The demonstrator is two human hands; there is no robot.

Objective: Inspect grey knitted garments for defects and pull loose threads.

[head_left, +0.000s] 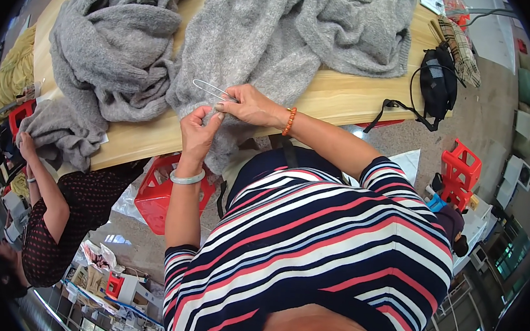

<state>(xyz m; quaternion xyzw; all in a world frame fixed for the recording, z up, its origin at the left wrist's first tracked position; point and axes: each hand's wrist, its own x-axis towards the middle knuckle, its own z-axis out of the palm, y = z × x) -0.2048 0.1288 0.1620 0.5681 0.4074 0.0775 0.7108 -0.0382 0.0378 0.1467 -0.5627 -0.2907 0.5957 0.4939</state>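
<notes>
My right hand (249,105) is closed, pinching a thin, pale wire loop (208,88) whose rounded end sticks out to the left. Close beside it, my left hand (198,130) is closed too, thumb and fingers pinched on the grey knit garment (228,37). The thumbs of both hands almost meet. The garment spreads over the table and hangs down past its near edge below my hands. Exactly which bit of knit lies between the fingertips is too small to make out.
More grey knitwear (116,50) is heaped on the wooden table (343,97) to the left. There, another person's hand (26,147) touches a grey piece. A black bag (438,82) with straps lies at the right end. Red stools (159,189) stand below.
</notes>
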